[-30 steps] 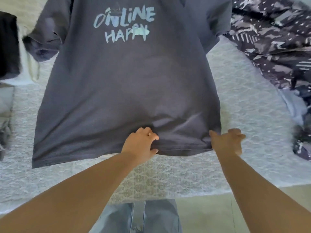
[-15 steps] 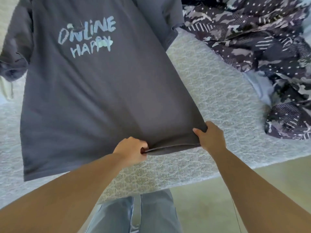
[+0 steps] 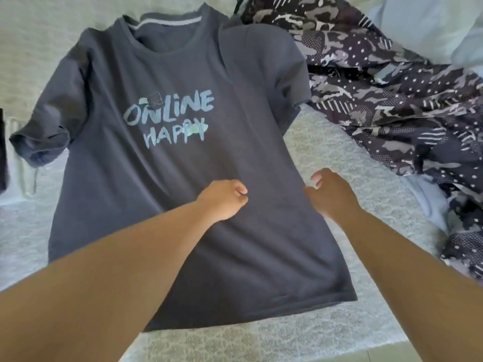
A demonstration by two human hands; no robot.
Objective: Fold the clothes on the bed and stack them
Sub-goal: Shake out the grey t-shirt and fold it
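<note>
Your dark T-shirt (image 3: 167,184) lies front-up on the bed (image 3: 326,158) — your left hand (image 3: 223,199), fingers curled, holding nothing visible, hangs over its middle; your right hand (image 3: 330,195), fingers loosely spread, at its side edge.

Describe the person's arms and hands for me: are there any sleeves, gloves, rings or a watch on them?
Both arms are bare from the edge of the picture to the hands; no sleeve shows. The left hand and right hand wear no gloves, and I can see no watch, bracelet or ring. The right hand is slightly blurred, so small details there are uncertain.
</note>
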